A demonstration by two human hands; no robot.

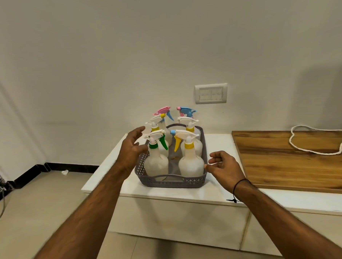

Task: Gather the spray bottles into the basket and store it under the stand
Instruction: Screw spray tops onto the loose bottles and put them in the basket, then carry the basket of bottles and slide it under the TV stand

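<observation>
A grey perforated basket (170, 183) sits on the left end of a low white stand (169, 194). Several white spray bottles stand upright in it, two by two. The front left bottle (156, 161) has a green collar and trigger; the front right bottle (190, 162) has a yellow collar and trigger. At the back stand bottles with a pink head (163, 110) and a blue head (187, 110). My left hand (132, 149) is open against the basket's left side. My right hand (224, 166) is open, fingertips at the basket's right front corner. Neither hand grips anything.
A wooden board (286, 163) lies on the stand to the right, with a white rope (316, 151) looped on it. A wall switch plate (211, 93) is behind the basket. The tiled floor (41, 205) spreads to the left, with a cable at the far left.
</observation>
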